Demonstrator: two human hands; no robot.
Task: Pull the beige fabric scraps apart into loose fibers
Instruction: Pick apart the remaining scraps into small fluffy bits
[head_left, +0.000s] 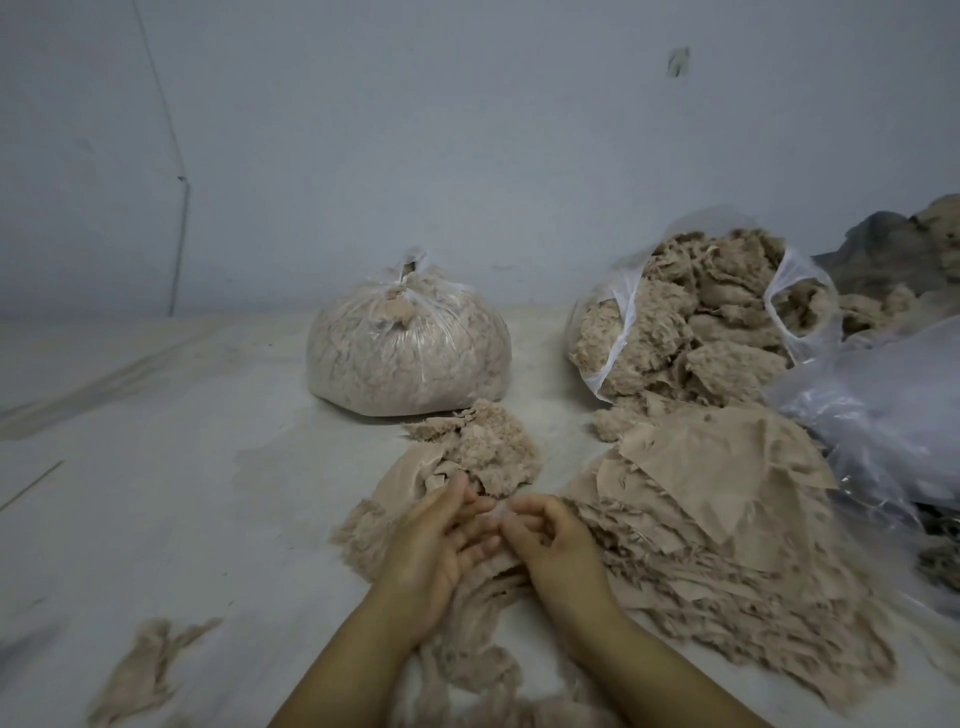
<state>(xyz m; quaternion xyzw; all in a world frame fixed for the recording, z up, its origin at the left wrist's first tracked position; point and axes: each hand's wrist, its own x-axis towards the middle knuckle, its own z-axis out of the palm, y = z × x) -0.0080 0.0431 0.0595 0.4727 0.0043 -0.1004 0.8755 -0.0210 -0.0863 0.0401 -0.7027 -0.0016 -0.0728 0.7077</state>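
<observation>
Fibers (485, 449) lie behind our hands; right of them, a scrap stack (711, 499) waits; left hand (441, 540) and right hand (550, 540) pinch one scrap (483, 587)

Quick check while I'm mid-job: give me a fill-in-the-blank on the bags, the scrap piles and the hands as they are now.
1. The left bag by the wall is knotted ____ at its top.
2. The right bag lies ____, fibers spilling from its mouth.
3. The flat stack of beige scraps lies on the person's ____ side.
4. The left hand and right hand meet over a ____-coloured scrap.

Missing words: shut; open; right; beige
</observation>
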